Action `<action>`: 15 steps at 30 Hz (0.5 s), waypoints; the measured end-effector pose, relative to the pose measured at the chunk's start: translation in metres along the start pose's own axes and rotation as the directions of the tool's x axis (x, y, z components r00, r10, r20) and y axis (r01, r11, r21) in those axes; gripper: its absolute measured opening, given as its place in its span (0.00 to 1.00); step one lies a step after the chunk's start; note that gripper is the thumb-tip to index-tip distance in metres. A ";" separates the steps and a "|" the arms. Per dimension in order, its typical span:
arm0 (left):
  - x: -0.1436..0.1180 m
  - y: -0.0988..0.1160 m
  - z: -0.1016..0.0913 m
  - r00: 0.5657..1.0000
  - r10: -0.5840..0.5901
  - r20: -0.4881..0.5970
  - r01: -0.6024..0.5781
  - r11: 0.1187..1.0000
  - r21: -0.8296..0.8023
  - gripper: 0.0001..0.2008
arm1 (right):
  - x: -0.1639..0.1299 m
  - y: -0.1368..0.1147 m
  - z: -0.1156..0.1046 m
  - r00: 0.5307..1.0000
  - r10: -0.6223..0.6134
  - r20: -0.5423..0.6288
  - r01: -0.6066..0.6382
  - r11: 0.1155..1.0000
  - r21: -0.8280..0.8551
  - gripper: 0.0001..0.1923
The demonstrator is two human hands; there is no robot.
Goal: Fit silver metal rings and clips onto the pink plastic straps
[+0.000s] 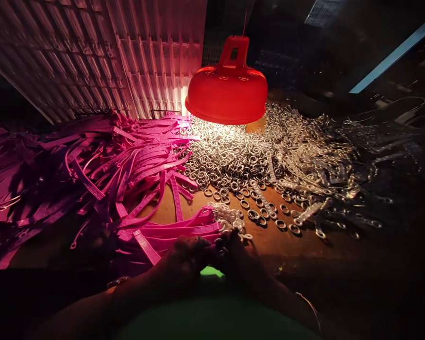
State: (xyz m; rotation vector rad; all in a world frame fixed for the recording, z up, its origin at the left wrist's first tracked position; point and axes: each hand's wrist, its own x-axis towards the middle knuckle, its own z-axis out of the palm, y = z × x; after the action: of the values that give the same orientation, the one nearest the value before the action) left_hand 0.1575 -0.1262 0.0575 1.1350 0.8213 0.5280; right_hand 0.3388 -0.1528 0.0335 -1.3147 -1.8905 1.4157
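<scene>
Pink plastic straps, long and flat, lie heaped across the left of my brown wooden worktable. A low red dome-shaped plastic lamp hangs above the middle and lights a wide spread of small silver metal rings, which runs off to the right into shadow. Behind the straps leans a white ribbed plastic grid panel.

My left hand and right hand meet at the near edge of the table, both in deep shadow. They seem closed around a bunch of pink straps with silver rings at the tips, the ringed ends fanning out just above my fingers. I cannot tell how firmly each hand grips, or which hand carries the bunch.

My hands work outside the lamp's pool of light, so I judge a ring could go on badly unnoticed. The loose rings lie just beside the bunch; a careless sweep of my wrist could scatter them or drag straps into the pile.
</scene>
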 end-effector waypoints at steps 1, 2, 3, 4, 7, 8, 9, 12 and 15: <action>-0.001 -0.002 0.001 1.000 -0.011 -0.015 0.011 1.000 0.022 0.20 | 0.001 -0.002 0.000 1.000 -0.025 0.014 0.025 0.999 0.026 0.17; -0.002 -0.005 0.001 0.999 -0.029 -0.030 0.030 0.999 0.029 0.20 | 0.002 -0.003 0.000 0.998 -0.048 0.036 0.047 0.998 0.034 0.16; -0.003 -0.008 0.002 0.998 -0.054 -0.031 0.055 0.998 0.022 0.21 | 0.002 -0.004 -0.001 0.996 -0.062 0.063 0.061 0.998 0.028 0.15; -0.004 -0.011 0.002 0.997 -0.079 -0.026 0.079 0.997 0.006 0.22 | 0.003 -0.005 -0.001 0.994 -0.068 0.090 0.067 0.998 0.018 0.13; -0.004 -0.019 0.004 0.991 -0.135 -0.008 0.134 0.989 -0.055 0.24 | 0.003 -0.007 -0.003 0.981 -0.041 0.190 0.046 0.999 -0.023 0.13; -0.004 -0.020 0.004 0.988 -0.153 -0.011 0.152 0.986 -0.075 0.24 | 0.003 -0.008 -0.004 0.974 -0.023 0.225 0.035 0.998 -0.049 0.15; -0.004 -0.021 0.004 0.985 -0.174 -0.008 0.173 0.980 -0.101 0.25 | 0.003 -0.009 -0.005 0.964 -0.001 0.266 0.024 0.996 -0.081 0.17; -0.002 -0.021 0.004 0.975 -0.223 0.013 0.220 0.953 -0.206 0.24 | 0.006 -0.013 -0.008 0.942 0.032 0.335 0.039 0.979 -0.203 0.18; 0.000 -0.015 0.002 0.975 -0.221 0.004 0.213 0.934 -0.287 0.23 | 0.012 -0.020 -0.014 0.951 0.018 0.308 0.083 0.947 -0.310 0.14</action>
State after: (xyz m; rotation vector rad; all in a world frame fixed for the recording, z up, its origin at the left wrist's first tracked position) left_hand 0.1588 -0.1329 0.0436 0.7613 0.8518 0.4616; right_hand 0.3354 -0.1359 0.0549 -1.2488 -2.4232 1.4039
